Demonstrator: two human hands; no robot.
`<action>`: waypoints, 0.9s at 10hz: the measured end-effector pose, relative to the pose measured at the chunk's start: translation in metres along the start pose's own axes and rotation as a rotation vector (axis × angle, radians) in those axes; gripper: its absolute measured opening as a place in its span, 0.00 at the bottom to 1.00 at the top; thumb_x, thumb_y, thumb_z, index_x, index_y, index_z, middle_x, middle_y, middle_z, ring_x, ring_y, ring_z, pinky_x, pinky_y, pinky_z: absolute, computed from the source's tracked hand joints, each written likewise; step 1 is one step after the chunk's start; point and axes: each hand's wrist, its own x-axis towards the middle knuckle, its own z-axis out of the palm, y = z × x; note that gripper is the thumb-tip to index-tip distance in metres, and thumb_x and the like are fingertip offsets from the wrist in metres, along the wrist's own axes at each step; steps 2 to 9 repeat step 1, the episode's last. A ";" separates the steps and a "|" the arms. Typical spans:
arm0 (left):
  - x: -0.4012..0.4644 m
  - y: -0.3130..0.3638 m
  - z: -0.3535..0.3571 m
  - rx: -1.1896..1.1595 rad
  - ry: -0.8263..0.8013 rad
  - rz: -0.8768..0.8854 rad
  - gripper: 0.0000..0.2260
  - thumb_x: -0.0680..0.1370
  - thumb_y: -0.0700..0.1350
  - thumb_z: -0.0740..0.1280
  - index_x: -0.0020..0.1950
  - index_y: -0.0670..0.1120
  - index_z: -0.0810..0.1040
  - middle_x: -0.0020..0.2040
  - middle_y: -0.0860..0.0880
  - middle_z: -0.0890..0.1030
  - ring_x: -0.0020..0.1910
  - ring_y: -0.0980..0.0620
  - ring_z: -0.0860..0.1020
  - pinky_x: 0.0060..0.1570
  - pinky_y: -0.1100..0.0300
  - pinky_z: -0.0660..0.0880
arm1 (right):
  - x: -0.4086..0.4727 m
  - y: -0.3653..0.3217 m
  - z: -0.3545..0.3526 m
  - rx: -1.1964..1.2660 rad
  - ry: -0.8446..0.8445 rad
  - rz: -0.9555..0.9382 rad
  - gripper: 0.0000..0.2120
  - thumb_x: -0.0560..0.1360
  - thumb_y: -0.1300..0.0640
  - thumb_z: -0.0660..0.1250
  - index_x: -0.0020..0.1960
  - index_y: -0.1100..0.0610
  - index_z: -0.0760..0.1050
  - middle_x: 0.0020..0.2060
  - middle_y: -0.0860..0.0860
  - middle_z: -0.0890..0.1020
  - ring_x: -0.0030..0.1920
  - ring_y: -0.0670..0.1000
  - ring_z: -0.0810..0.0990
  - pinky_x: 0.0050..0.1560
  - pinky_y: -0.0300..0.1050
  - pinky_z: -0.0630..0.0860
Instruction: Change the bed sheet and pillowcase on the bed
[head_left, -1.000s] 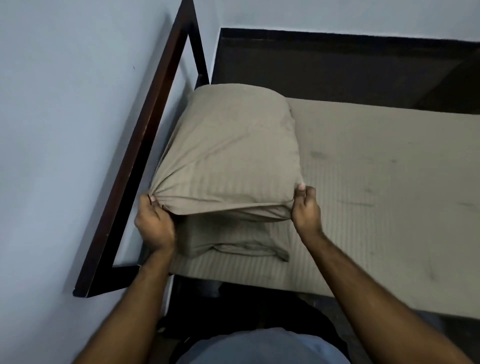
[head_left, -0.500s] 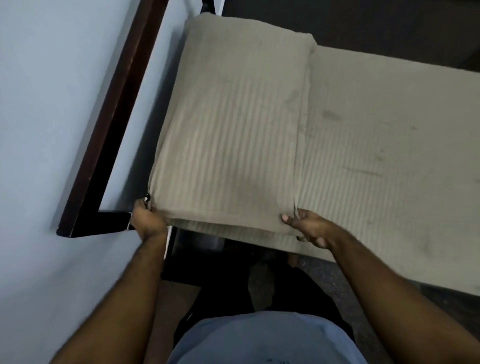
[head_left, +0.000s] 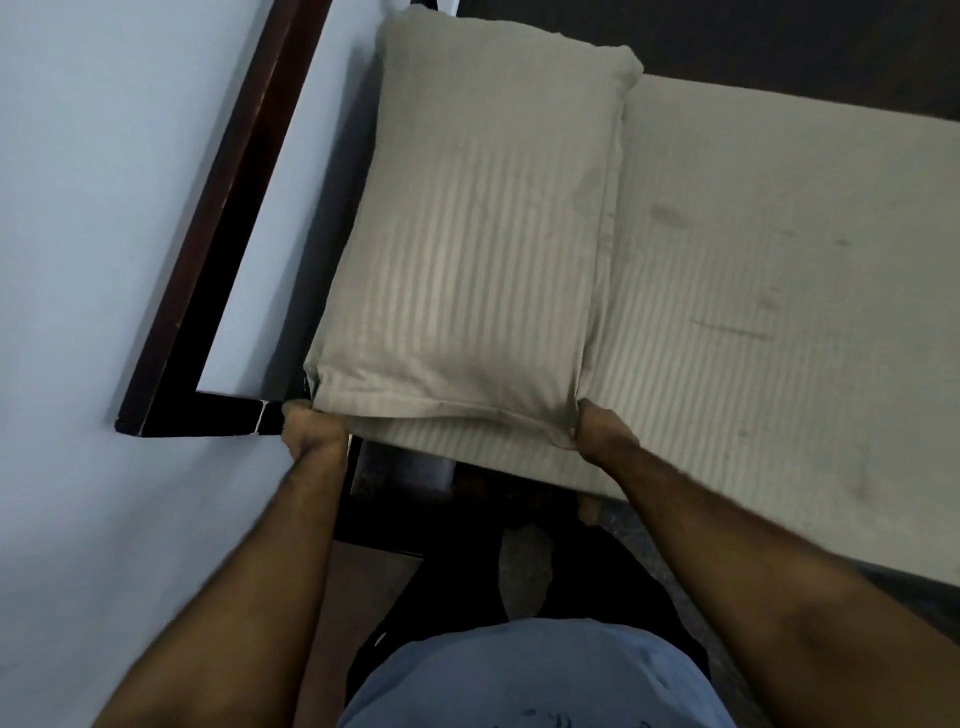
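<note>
Here, both hands, L & R, fingertips hidden, each clutching a near pillowcase corner.

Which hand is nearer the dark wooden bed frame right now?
Left. The left hand grips the pillow's near left corner, right beside the bed frame's lower rail. The right hand grips the pillow's near right corner, over the sheet, farther from the frame.

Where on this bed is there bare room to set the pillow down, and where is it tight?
The bed sheet lies bare from the pillow rightward to the mattress edge, so that is the free patch. It is crowded at the head end, where the pillow sits beside the dark bed frame, with the left hand and right hand gripping its near corners.
</note>
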 end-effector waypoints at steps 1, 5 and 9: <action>-0.009 -0.004 0.003 0.037 0.053 0.012 0.19 0.78 0.35 0.64 0.69 0.34 0.69 0.69 0.31 0.70 0.67 0.33 0.72 0.65 0.45 0.71 | -0.001 0.003 -0.003 0.003 -0.014 0.026 0.26 0.81 0.55 0.63 0.75 0.64 0.62 0.67 0.64 0.75 0.66 0.63 0.76 0.62 0.53 0.73; -0.009 -0.004 0.003 0.037 0.053 0.012 0.19 0.78 0.35 0.64 0.69 0.34 0.69 0.69 0.31 0.70 0.67 0.33 0.72 0.65 0.45 0.71 | -0.001 0.003 -0.003 0.003 -0.014 0.026 0.26 0.81 0.55 0.63 0.75 0.64 0.62 0.67 0.64 0.75 0.66 0.63 0.76 0.62 0.53 0.73; -0.009 -0.004 0.003 0.037 0.053 0.012 0.19 0.78 0.35 0.64 0.69 0.34 0.69 0.69 0.31 0.70 0.67 0.33 0.72 0.65 0.45 0.71 | -0.001 0.003 -0.003 0.003 -0.014 0.026 0.26 0.81 0.55 0.63 0.75 0.64 0.62 0.67 0.64 0.75 0.66 0.63 0.76 0.62 0.53 0.73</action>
